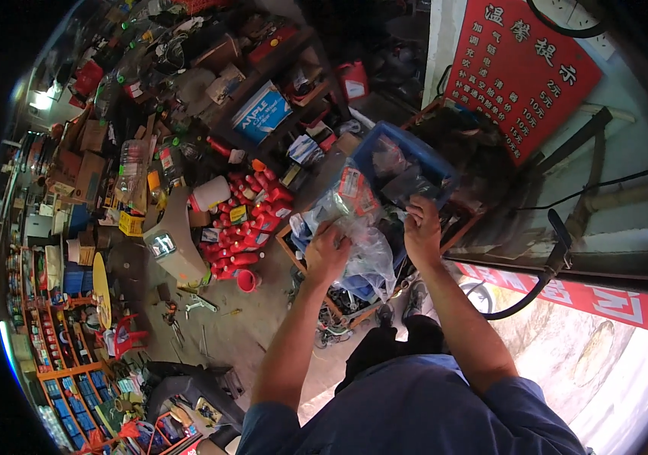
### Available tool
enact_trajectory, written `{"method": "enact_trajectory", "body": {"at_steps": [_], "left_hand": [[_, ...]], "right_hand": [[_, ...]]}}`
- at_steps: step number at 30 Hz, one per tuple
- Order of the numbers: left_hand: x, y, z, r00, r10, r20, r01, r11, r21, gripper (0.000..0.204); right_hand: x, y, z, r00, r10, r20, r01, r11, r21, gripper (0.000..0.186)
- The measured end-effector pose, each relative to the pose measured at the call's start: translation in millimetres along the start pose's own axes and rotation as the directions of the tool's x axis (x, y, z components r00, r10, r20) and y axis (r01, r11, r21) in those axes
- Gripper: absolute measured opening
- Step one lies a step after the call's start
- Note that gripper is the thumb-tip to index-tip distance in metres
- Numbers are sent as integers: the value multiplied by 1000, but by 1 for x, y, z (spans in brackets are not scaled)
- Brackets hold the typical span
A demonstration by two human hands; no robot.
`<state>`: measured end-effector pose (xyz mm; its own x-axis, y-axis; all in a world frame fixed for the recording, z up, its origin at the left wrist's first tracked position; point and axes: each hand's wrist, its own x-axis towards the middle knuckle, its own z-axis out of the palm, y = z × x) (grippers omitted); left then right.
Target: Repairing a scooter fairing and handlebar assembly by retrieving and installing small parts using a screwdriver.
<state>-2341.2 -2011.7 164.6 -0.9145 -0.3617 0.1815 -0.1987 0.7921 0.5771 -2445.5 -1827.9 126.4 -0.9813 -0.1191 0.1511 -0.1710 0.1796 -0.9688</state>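
Two hands at work over a wooden crate of parts. Left hand (327, 252): closed, gripping a clear plastic bag (362, 243) holding small packaged parts; the bag's long axis runs from upper left to lower right, its loose end hanging over the crate (302, 262). Right hand (422, 227): fingers pinched shut on the bag's upper edge, just below a blue plastic bin (415, 155). Red canisters (244, 227) stand clustered on the floor, left of the crate.

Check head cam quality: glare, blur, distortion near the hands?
Head view: strong fisheye bending with a black rim; blown-out pale ground at lower right; bright lamp glare at upper left; left hand and right hand reasonably sharp on the crinkled clear plastic bags, whose film shows highlights; shelves at the rim soft.
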Motion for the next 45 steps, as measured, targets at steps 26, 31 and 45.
{"method": "enact_trajectory", "body": {"at_steps": [26, 31, 45], "left_hand": [[-2, 2, -1, 999, 34, -32, -35, 999, -2, 14], [-2, 5, -1, 998, 38, -56, -38, 999, 3, 14], [-1, 9, 1, 1000, -14, -26, 14, 1000, 19, 17]], "right_hand": [[-8, -46, -2, 829, 87, 552, 400, 597, -696, 34], [11, -35, 3, 963, -88, 253, 202, 859, -470, 43], [8, -42, 22, 934, 106, 341, 215, 594, -775, 70]]}}
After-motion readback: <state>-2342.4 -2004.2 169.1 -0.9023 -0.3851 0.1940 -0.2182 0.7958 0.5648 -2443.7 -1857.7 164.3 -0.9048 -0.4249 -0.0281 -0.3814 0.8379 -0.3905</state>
